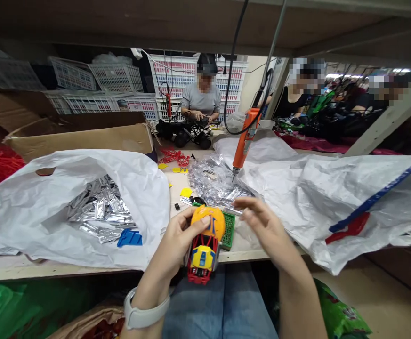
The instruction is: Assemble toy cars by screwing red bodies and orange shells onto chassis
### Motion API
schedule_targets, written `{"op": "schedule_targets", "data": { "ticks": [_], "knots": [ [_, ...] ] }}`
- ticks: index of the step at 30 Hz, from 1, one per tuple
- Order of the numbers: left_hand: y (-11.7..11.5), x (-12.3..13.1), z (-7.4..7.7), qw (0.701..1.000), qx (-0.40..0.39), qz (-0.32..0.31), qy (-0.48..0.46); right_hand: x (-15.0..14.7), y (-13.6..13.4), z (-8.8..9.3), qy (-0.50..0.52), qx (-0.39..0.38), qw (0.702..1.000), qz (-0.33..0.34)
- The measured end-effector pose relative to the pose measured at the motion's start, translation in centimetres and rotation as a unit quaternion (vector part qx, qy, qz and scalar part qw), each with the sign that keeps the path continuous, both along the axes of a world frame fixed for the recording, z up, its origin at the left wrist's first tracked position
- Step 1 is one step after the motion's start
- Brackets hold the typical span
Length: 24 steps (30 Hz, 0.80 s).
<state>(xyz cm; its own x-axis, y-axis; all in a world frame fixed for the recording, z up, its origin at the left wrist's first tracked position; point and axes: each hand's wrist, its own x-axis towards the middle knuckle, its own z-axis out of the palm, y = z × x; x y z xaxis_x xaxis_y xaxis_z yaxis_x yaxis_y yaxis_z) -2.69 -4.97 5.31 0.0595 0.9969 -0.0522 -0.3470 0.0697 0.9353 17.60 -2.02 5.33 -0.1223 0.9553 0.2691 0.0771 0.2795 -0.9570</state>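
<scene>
The left hand (177, 245) wraps its fingers around a red, yellow and orange plastic toy robot (205, 254), held low at centre frame over the table edge. The right hand (265, 230) is just beside it, fingers half-curled; whether they pinch anything cannot be told. A green plastic grid tray (228, 230) lies just below, near a heap of silver foil packets (215, 183).

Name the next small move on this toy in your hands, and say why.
Probably bring the right hand onto the orange domed part of the red-and-yellow plastic toy car: only the left hand grips the toy, while the right fingertips hover just beside that orange part, not touching it.
</scene>
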Motion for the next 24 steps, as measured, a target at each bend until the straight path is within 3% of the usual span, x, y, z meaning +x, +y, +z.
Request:
{"op": "schedule_targets", "data": {
  "ticks": [3, 5, 7, 10, 13, 19, 24],
  "knots": [
    [-0.9, -2.3, -1.4, 0.996, -0.069, 0.053, -0.02, 1.3, 4.3, 1.1, 0.055, 0.058, 0.985, -0.152],
    [-1.6, -3.2, -2.2, 0.991, -0.095, 0.092, -0.023, 1.4, 7.9, 1.7, 0.103, 0.074, 0.97, -0.207],
    [-2.1, -3.5, -2.7, 0.987, -0.101, 0.126, -0.027, 1.0, 11.4, 2.2, 0.116, 0.068, 0.97, -0.205],
    [-2.7, -2.9, -2.6, 0.983, -0.089, 0.156, -0.033, -0.1, 14.2, 2.8, 0.117, 0.044, 0.983, -0.135],
    [-3.0, -2.2, -2.3, 0.982, -0.08, 0.17, -0.024, -1.0, 13.8, 3.2, 0.118, 0.041, 0.989, -0.082],
    [-2.6, -1.9, -3.2, 0.972, -0.095, 0.214, 0.027, -2.8, 9.2, 2.9, 0.128, 0.034, 0.99, 0.046],
    [-2.1, -1.9, -4.1, 0.965, -0.094, 0.238, 0.062, -6.6, 6.3, 1.9, 0.175, 0.055, 0.98, 0.075]
  ]
}}
